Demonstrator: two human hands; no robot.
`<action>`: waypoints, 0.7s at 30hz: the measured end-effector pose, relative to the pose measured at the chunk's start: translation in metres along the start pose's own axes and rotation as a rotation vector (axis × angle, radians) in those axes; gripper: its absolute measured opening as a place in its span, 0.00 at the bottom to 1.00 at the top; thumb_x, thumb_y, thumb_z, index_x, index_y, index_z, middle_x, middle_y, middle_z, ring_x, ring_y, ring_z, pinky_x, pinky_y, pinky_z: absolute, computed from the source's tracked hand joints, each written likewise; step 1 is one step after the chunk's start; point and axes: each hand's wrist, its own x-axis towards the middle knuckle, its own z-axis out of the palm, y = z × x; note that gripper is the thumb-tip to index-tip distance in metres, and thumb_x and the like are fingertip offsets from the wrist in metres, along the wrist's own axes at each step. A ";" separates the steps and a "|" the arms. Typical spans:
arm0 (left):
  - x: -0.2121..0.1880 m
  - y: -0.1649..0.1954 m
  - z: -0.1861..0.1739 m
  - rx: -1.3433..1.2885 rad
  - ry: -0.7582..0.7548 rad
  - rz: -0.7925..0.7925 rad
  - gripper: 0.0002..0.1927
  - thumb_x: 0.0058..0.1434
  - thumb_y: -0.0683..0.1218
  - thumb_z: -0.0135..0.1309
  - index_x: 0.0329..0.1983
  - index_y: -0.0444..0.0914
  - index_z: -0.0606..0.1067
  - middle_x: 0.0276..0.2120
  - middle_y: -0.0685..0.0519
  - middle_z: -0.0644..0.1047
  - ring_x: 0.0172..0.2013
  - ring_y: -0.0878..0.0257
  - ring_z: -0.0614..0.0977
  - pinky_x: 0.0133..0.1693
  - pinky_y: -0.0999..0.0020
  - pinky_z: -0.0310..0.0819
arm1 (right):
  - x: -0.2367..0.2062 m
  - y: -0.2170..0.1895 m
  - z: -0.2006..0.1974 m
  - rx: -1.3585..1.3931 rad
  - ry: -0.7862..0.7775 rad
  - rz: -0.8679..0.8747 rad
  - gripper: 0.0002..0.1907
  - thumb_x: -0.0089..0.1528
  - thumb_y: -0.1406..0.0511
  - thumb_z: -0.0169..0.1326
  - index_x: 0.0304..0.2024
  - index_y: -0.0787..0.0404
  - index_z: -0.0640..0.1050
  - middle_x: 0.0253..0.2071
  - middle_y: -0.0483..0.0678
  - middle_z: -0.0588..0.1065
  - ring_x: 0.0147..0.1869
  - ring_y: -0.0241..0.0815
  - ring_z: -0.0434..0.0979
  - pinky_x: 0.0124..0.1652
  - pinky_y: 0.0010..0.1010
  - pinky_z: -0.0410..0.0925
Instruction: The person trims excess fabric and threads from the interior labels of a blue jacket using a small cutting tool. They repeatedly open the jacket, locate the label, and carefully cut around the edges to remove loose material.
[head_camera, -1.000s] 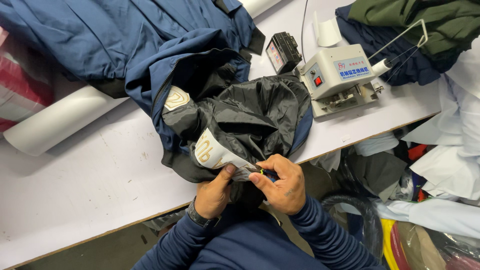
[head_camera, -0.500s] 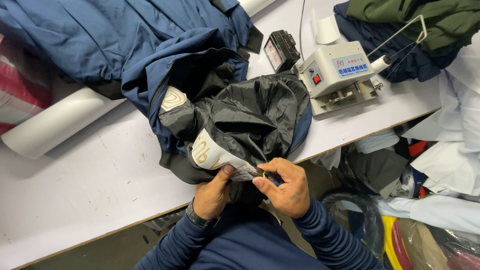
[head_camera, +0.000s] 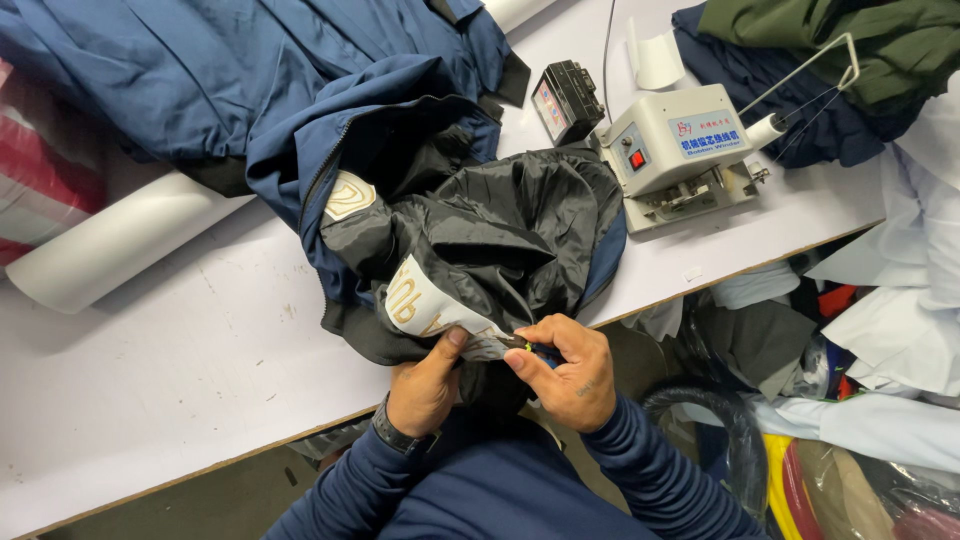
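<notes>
White worktable (head_camera: 180, 390) runs diagonally across the view, its near edge at the person's lap. Navy jacket (head_camera: 300, 90) lies spread over the upper left of the table, turned partly inside out — black lining (head_camera: 500, 230) bunched at the table's near edge. White label (head_camera: 425, 305) with gold lettering is sewn to the lining and hangs just over the edge.

Left hand (head_camera: 425, 385): thumb pressed against the label's lower corner, fingers curled under the fabric — pinching label and lining together. Watch on the wrist. Right hand (head_camera: 570, 370): thumb and forefinger pressed together on a small dark tool (head_camera: 540, 350) with a green spot, tip touching the label's edge. Cannot tell what kind of tool; mostly hidden by the fingers.

Behind the jacket: grey bobbin winder (head_camera: 670, 150) with a thread cone, small black box (head_camera: 565, 100) just beside it. White roll (head_camera: 120, 245) lies at left. Dark green and navy garments (head_camera: 850, 50) piled at upper right.
</notes>
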 end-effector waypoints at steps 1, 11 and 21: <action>0.000 0.000 0.000 0.035 0.004 0.009 0.12 0.70 0.39 0.53 0.55 0.32 0.74 0.49 0.49 0.79 0.49 0.60 0.80 0.54 0.63 0.73 | 0.000 0.000 0.000 -0.004 -0.001 0.006 0.12 0.59 0.64 0.66 0.38 0.66 0.80 0.26 0.45 0.77 0.28 0.30 0.73 0.29 0.22 0.66; 0.000 0.000 0.004 0.040 0.000 0.013 0.13 0.69 0.39 0.54 0.56 0.33 0.74 0.49 0.51 0.79 0.50 0.62 0.79 0.55 0.64 0.72 | 0.002 -0.003 -0.001 -0.088 0.028 -0.042 0.12 0.60 0.63 0.66 0.37 0.65 0.80 0.27 0.46 0.77 0.28 0.34 0.76 0.31 0.24 0.68; -0.001 0.004 0.006 0.170 0.008 0.011 0.12 0.69 0.40 0.55 0.54 0.32 0.76 0.48 0.50 0.80 0.48 0.62 0.80 0.53 0.66 0.74 | 0.003 -0.010 -0.005 -0.182 0.026 -0.101 0.15 0.59 0.60 0.66 0.39 0.65 0.79 0.29 0.47 0.77 0.31 0.37 0.76 0.33 0.27 0.69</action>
